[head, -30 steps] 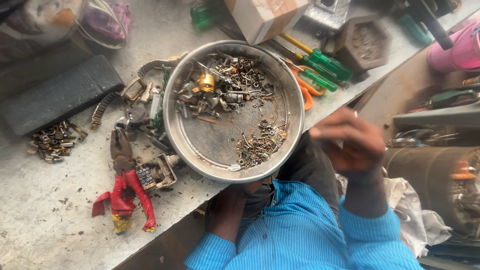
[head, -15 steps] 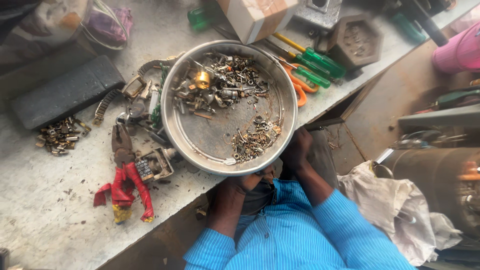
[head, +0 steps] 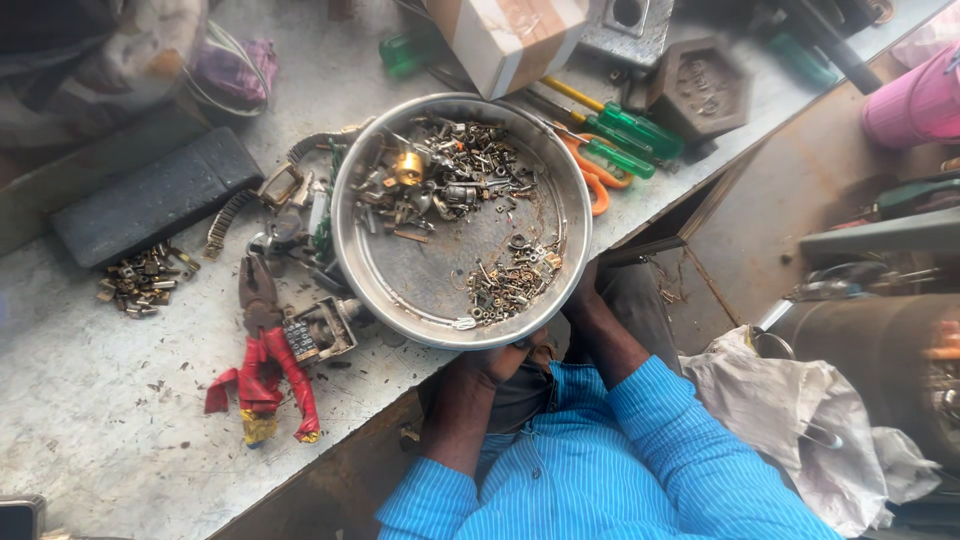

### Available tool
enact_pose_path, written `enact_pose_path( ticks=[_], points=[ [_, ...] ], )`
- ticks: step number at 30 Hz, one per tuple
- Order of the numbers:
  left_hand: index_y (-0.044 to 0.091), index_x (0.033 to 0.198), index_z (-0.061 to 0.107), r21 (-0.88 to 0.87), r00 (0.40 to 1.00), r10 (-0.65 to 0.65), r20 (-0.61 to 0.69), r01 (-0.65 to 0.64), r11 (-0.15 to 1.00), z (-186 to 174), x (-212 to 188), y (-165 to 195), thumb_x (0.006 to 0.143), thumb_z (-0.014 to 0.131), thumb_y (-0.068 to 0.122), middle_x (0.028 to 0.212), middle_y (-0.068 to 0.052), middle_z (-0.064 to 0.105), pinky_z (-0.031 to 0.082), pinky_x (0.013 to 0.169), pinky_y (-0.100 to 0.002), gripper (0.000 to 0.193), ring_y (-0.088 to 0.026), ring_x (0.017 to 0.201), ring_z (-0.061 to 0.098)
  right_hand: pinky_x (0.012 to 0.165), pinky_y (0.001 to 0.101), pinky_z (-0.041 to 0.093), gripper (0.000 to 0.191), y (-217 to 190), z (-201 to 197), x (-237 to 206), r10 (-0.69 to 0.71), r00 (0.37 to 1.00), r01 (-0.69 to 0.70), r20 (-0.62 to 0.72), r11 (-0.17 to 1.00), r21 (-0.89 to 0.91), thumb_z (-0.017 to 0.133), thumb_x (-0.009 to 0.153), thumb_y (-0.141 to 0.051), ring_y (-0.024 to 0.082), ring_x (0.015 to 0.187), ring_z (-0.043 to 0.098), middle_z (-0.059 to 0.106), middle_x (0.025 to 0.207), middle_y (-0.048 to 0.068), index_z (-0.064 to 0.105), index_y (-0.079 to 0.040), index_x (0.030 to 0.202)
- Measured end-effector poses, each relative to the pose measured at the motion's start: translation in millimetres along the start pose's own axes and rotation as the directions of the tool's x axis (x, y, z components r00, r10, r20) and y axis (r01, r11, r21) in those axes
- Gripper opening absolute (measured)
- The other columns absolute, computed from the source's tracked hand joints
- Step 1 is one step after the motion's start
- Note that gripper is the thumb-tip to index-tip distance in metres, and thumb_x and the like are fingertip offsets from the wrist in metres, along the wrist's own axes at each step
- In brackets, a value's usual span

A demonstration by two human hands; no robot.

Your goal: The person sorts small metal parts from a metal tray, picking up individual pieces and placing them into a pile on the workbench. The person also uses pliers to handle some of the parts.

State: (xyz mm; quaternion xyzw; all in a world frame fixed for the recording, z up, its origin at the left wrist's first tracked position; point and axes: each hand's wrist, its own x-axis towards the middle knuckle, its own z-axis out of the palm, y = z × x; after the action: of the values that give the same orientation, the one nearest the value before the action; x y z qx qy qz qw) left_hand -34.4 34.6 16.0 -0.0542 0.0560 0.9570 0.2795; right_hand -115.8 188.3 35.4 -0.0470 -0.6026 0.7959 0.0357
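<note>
Left hand point(head: 490, 365) grips near rim of metal bowl point(head: 400, 290) of scrap parts; right hand point(head: 583, 300) at its right edge, grip hidden. Red-handled pliers point(head: 262, 360) left of hands, screwdrivers point(head: 625, 130) beyond

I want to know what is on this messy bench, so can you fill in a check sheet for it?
Surface: grey, scuffed workbench, dusty with small scraps.
Job's things: round metal pan at the bench edge, holding small metal parts in two heaps.
Clutter: pliers with red handles, pile of brass bits, dark block, green screwdrivers, orange scissors, cardboard box.
Hands: left hand and right hand both at the pan's near rim; fingers hidden beneath it.
Cables: nothing seen.
Surroundings: white cloth, dark drum, pink container.
</note>
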Motion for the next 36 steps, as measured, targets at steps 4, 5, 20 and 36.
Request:
enact_pose_path(
  ticks=[4,5,20,36],
  points=[
    [0.009,0.109,0.061,0.02,1.0,0.021,-0.005,-0.021,1.0,-8.6,3.6,-5.3,0.101,0.064,0.025,0.093,-0.002,0.06,0.042,0.063,-0.027,0.018,-0.012,0.074,0.051,0.081,0.0359,0.054,0.027,-24.2,-5.3,-22.3,-0.167,0.986,0.151,-0.01,0.913,-0.38,0.061,0.098,-0.017,0.02,0.093,0.063,0.061,0.105,0.011,0.052,-0.001,0.118],
    [0.009,0.11,0.061,0.02,1.0,0.029,-0.011,-0.029,0.999,-11.4,4.1,-8.6,0.102,0.065,0.024,0.094,-0.001,0.06,0.043,0.065,-0.026,0.017,-0.012,0.076,0.052,0.078,0.0359,0.054,0.025,-35.4,-6.7,-30.1,-0.209,0.978,0.19,0.025,0.83,-0.525,0.065,0.095,-0.015,0.02,0.088,0.063,0.062,0.1,0.011,0.053,-0.002,0.113],
    [0.012,0.09,0.054,-0.04,0.968,-0.25,-0.004,0.25,0.967,-5.9,17.4,-33.0,0.105,0.061,0.029,0.07,0.005,0.043,0.027,0.051,-0.022,0.024,-0.006,0.057,0.034,0.071,0.0347,0.056,0.02,-191.9,67.1,-79.5,-0.718,0.534,0.788,0.447,0.231,-0.571,0.069,0.097,0.003,0.022,0.083,0.066,0.065,0.096,0.012,0.056,-0.005,0.111],
    [0.016,0.083,0.047,0.09,0.983,-0.165,-0.078,0.171,0.981,1.4,14.2,-27.8,0.107,0.052,0.028,0.064,0.007,0.037,0.025,0.049,-0.022,0.028,-0.004,0.052,0.03,0.083,0.0389,0.053,0.012,-233.1,130.2,12.6,-0.122,0.619,0.764,0.776,-0.137,-0.631,0.079,0.087,-0.017,0.025,0.098,0.062,0.066,0.096,0.003,0.077,-0.013,0.098]
  ],
)
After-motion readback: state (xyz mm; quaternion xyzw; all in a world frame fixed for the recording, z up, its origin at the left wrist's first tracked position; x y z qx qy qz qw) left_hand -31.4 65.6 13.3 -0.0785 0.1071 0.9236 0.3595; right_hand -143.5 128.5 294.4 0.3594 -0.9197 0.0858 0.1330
